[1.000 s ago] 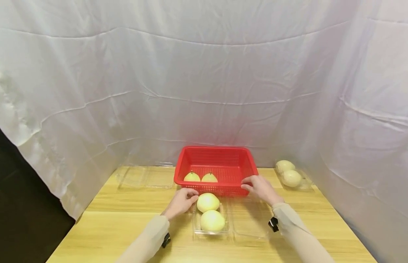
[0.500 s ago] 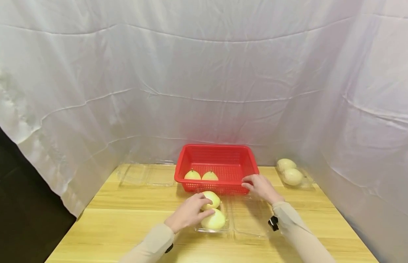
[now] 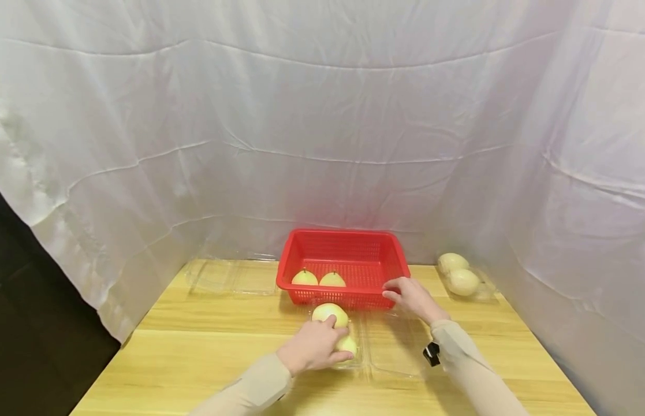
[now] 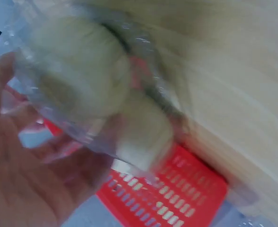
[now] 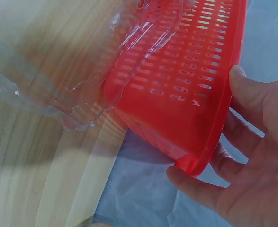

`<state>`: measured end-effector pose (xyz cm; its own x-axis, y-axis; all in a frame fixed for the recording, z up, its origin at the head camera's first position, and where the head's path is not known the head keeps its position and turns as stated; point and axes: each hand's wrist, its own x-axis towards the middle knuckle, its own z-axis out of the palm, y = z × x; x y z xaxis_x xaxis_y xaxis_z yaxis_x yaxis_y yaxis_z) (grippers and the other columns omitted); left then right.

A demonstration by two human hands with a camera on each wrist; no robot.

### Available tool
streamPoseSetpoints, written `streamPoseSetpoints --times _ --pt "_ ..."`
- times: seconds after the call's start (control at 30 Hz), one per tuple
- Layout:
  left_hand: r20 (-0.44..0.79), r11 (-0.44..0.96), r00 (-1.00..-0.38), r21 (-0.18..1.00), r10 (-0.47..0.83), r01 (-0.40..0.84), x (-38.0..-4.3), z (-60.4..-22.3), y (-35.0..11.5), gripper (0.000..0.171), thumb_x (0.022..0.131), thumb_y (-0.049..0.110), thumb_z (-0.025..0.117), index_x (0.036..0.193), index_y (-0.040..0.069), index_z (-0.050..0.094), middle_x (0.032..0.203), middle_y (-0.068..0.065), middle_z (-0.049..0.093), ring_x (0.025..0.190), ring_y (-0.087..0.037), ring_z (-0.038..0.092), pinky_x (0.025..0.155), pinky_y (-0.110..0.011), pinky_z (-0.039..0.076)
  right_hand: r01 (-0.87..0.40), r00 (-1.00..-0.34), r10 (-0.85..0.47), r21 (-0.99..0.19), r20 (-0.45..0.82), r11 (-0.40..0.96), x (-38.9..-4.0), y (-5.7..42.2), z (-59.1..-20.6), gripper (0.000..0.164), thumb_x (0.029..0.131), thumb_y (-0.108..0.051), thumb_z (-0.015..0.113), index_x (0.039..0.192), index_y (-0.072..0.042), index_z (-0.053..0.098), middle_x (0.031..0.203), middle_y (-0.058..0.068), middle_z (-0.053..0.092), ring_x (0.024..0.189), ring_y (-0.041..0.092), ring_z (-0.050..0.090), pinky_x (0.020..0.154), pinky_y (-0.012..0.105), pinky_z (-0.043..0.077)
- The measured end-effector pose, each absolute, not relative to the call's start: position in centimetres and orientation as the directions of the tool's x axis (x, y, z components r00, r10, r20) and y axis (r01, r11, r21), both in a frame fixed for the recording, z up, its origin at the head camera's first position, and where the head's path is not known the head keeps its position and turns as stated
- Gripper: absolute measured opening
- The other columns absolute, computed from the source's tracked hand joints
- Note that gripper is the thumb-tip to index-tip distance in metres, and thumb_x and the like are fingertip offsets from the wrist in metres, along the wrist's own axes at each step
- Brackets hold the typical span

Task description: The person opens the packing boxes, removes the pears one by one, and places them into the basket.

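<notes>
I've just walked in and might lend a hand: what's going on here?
A person's left hand is over an open box on the table, its fingers about the near pear; whether they grip it is unclear. The far pear lies behind it in that box. The right hand holds the basket by its rim, near the front right corner. Two stemmed pears sit inside. Two packed pears lie off to the right; another box is at the left.
</notes>
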<state>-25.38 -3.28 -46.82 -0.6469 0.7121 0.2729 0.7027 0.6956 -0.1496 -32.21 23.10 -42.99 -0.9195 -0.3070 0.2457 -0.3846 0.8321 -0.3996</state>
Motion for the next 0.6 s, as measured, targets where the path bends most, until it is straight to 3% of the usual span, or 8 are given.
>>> streamPoseSetpoints --times 0.13,0.27,0.6 --pt "0.244 0.743 -0.714 -0.047 0.656 0.667 -25.1 -46.7 -2.6 0.054 0.077 0.063 0.053 0.106 0.018 0.061 0.079 -0.004 0.059 0.060 -0.016 0.056 0.050 -0.030 0.044 -0.386 -0.918 -0.306 -0.398 0.250 0.832 -32.1 23.0 -42.9 0.017 0.083 -0.018 0.065 0.097 -0.011 0.069 0.093 0.001 0.067 0.091 0.021 0.060 0.083 0.042 0.044" --pt "0.232 0.762 -0.750 0.053 0.620 0.646 -24.9 -46.3 -2.1 0.047 0.072 0.062 0.060 0.087 0.017 0.060 0.059 0.006 0.049 0.050 -0.009 0.046 0.045 -0.025 0.037 -0.374 -0.924 -0.295 -0.409 0.245 0.832 -32.1 23.0 -42.8 0.015 0.083 -0.019 0.066 0.096 -0.012 0.070 0.092 -0.001 0.067 0.090 0.019 0.060 0.083 0.042 0.044" --pt "0.092 0.833 -0.863 0.230 0.497 0.504 -24.5 -46.2 -1.5 0.056 0.069 0.060 0.064 0.105 0.017 0.060 0.069 0.002 0.057 0.065 -0.016 0.057 0.062 -0.034 0.046 -0.373 -0.923 -0.288 -0.415 0.254 0.830 -32.1 23.0 -43.1 0.016 0.083 -0.018 0.065 0.097 -0.011 0.070 0.091 -0.001 0.067 0.089 0.019 0.061 0.082 0.041 0.045"
